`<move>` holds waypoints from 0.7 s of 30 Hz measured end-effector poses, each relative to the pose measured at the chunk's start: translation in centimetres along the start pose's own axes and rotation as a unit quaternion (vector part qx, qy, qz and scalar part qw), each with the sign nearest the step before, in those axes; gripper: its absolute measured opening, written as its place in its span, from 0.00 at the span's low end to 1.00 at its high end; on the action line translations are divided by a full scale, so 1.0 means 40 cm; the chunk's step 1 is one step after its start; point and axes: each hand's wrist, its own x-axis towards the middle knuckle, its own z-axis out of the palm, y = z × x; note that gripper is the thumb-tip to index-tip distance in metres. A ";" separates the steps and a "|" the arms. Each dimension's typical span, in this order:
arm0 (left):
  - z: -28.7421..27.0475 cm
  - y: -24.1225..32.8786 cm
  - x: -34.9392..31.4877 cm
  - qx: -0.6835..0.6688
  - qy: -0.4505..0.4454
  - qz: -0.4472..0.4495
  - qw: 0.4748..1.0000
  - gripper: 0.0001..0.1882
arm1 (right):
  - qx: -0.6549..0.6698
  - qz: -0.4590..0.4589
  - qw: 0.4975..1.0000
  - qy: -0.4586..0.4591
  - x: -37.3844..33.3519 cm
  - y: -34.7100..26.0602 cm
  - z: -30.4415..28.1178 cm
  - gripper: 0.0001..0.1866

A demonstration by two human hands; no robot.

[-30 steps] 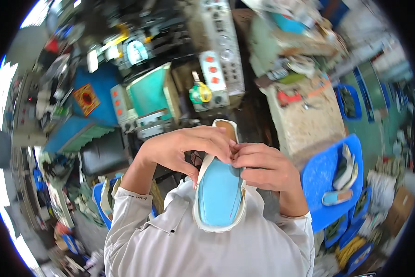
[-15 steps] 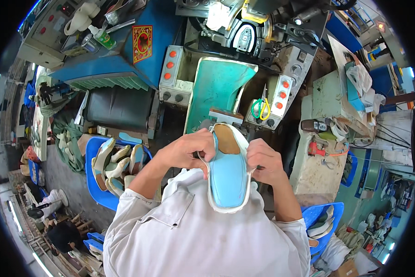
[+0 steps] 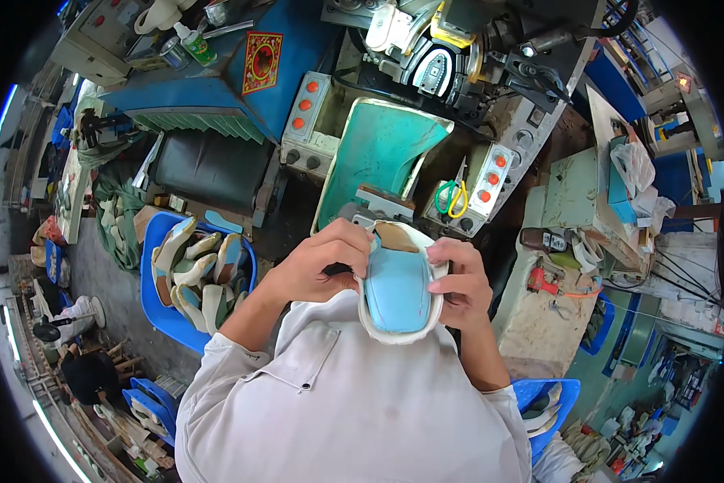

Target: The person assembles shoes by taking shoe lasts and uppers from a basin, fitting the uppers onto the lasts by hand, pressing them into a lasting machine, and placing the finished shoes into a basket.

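A half-made shoe (image 3: pixel 400 294) is held bottom-up in front of my chest, with a pale blue insole, a brown patch at its far end and a white upper edge standing up around it. My left hand (image 3: pixel 321 262) pinches the left edge of the upper near the brown patch. On the opposite side my right hand (image 3: pixel 462 282) grips the rim, with fingertips over the edge beside the blue insole. The inner fingers of both hands are partly hidden.
Ahead is a green tray (image 3: pixel 362 161) below a shoe machine (image 3: pixel 434 72). Scissors with green and yellow handles (image 3: pixel 452 197) lie by a red-button panel (image 3: pixel 490 177). A blue basket (image 3: pixel 169 318) of shoes stands left, another blue basket (image 3: pixel 567 394) lower right, and a worn bench (image 3: pixel 531 306) right.
The shoe has tilted and looks shorter, its near end farther from me. My right fingers have shifted from pinching the side edge to lying over the rim. The view has shifted slightly.
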 end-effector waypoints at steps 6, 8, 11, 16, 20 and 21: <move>0.023 0.037 0.035 0.033 -0.014 -0.032 0.999 0.20 | -0.049 -0.040 0.997 -0.034 -0.008 -0.006 -0.061 0.16; 0.025 0.060 0.034 0.121 -0.046 -0.027 0.991 0.19 | -0.099 -0.020 0.994 -0.039 0.008 -0.021 -0.071 0.16; 0.054 0.056 -0.007 0.178 0.016 -0.015 0.984 0.18 | -0.134 0.011 0.990 -0.041 0.012 -0.040 -0.062 0.17; 0.106 0.048 -0.055 0.208 0.139 0.002 0.968 0.19 | -0.069 0.010 0.997 -0.042 -0.012 -0.021 -0.041 0.17; 0.114 0.052 -0.069 0.233 0.130 -0.002 0.964 0.19 | -0.096 -0.047 0.994 -0.031 -0.040 0.012 -0.045 0.15; 0.117 0.057 -0.063 0.232 0.132 -0.003 0.964 0.19 | -0.127 -0.085 0.988 -0.019 -0.043 0.013 -0.045 0.15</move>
